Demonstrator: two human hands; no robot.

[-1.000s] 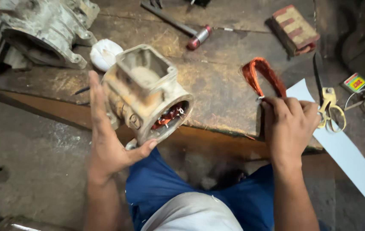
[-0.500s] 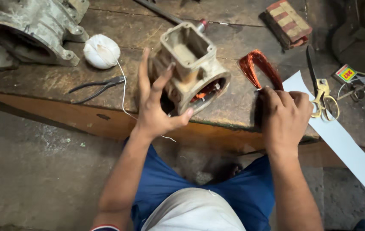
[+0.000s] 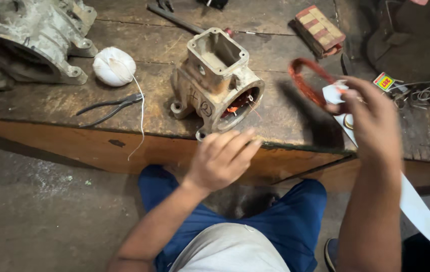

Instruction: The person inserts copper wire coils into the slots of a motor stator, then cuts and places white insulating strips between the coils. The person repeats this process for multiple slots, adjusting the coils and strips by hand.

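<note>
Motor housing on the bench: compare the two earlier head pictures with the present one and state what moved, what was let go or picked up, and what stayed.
The left hand has let go of the motor housing, which now stands alone on the workbench; the hand has drawn back to the bench edge. The right hand has lifted off the bench, pinching a white paper piece beside the copper coil. The string ball and pliers lie as before.

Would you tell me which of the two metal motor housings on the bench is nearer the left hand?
The smaller tan housing with copper windings inside, at the bench's front edge just above the left hand. The big grey housing sits in the far left corner.
</note>
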